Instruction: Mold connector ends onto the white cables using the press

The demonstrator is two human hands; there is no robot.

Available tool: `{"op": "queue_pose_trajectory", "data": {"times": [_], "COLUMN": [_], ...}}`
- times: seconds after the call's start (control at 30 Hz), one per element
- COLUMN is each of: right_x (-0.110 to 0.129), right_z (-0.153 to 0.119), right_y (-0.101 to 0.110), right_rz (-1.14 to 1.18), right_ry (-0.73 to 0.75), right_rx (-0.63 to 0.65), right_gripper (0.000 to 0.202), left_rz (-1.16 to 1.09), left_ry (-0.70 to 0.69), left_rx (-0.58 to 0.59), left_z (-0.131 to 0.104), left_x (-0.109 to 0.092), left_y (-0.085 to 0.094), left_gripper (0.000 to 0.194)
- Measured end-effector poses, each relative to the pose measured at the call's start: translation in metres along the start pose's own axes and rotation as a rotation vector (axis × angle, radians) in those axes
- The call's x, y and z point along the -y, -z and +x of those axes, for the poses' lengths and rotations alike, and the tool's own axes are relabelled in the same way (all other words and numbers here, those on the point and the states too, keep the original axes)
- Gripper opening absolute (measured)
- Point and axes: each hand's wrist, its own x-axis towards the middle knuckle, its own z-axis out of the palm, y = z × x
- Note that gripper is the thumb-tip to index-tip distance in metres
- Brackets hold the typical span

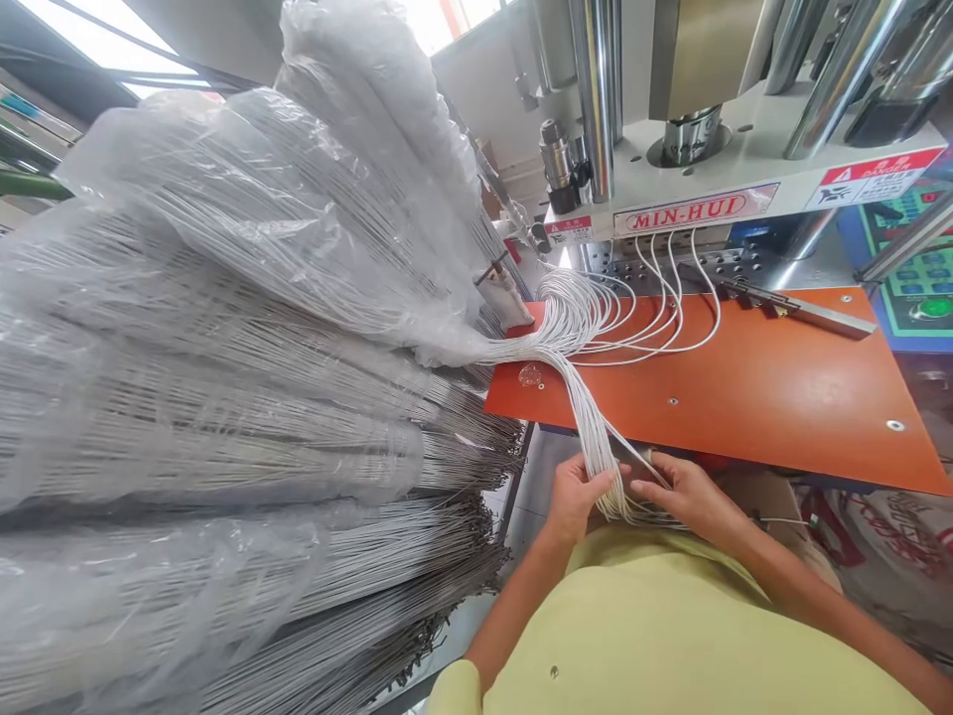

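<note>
A thick bundle of white cables [588,407] runs over the front edge of the orange board [774,387] and hangs down by my body. My left hand [579,494] is closed round the bundle near its lower end, thumb across the cables. To the right, my right hand [679,485] pinches a few cables that stand apart from the bundle. The lower cable ends lie partly hidden between my hands and the yellow-green clothing. On the board, more of the cables curve in loops, and several reach back under the machine head.
Wrapped cable bundles [223,397] in clear plastic fill the left side. Behind the board stands a press [751,149] with metal columns. A metal bar fixture [811,313] lies at the board's back right, near a control panel [919,268].
</note>
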Motion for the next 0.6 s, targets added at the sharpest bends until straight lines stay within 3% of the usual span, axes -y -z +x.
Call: {"op": "queue_pose_trajectory", "data": {"times": [0.1, 0.3, 0.43, 0.5, 0.6], "right_x": [0.003, 0.005, 0.009, 0.016, 0.033], "right_z": [-0.003, 0.000, 0.001, -0.002, -0.017], "right_y": [-0.001, -0.011, -0.004, 0.001, 0.018], "right_rz": [-0.062, -0.127, 0.001, 0.127, 0.265], "right_ry": [0.002, 0.010, -0.002, -0.012, -0.037], "right_rx": [-0.002, -0.172, -0.179, -0.140, 0.034], "right_gripper": [0.041, 0.029, 0.032, 0.033, 0.035], "left_rz": [0.060, 0.121, 0.141, 0.159, 0.149], "left_ry": [-0.039, -0.040, -0.053, -0.061, -0.076], "left_rx": [-0.040, -0.083, -0.091, -0.084, -0.107], "left_z": [0.005, 0.013, 0.012, 0.010, 0.008], "left_x": [0.000, 0.008, 0.009, 0.007, 0.006], "left_y": [-0.001, -0.008, -0.007, -0.004, 0.003], "left_gripper": [0.029, 0.029, 0.029, 0.026, 0.021]}}
